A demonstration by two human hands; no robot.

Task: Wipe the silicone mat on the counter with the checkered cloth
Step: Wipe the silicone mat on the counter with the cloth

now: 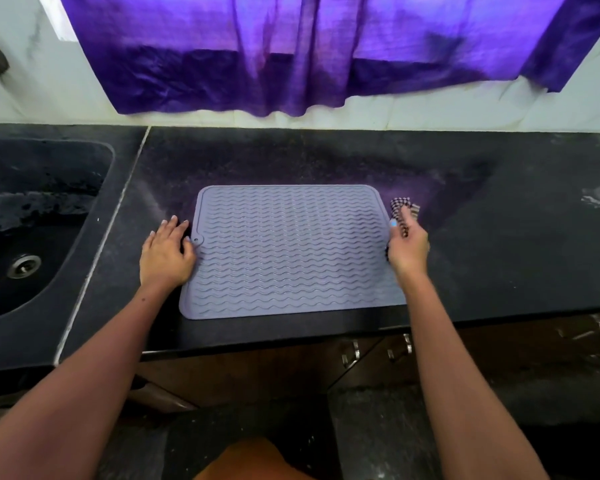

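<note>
The grey, wave-ribbed rectangular silicone mat (pixel 291 251) is lying mid-frame on the dark stone counter (pixel 516 237), long axis running left-right. At its right edge the right hand (pixel 407 249) is gripping the bunched brown-and-white checkered cloth (pixel 403 207), so the mat is lying to its left. The left hand (pixel 167 252) is pressing flat-fingered on the left edge. Bare counter is surrounding the mat; the sink (pixel 32 237) is sitting far left.

The grey mat (pixel 291 251), ribbed with wavy lines, lies flat on the counter (pixel 499 237) near its front edge, and the bunched checkered cloth (pixel 404 209) is at the mat's right edge.
</note>
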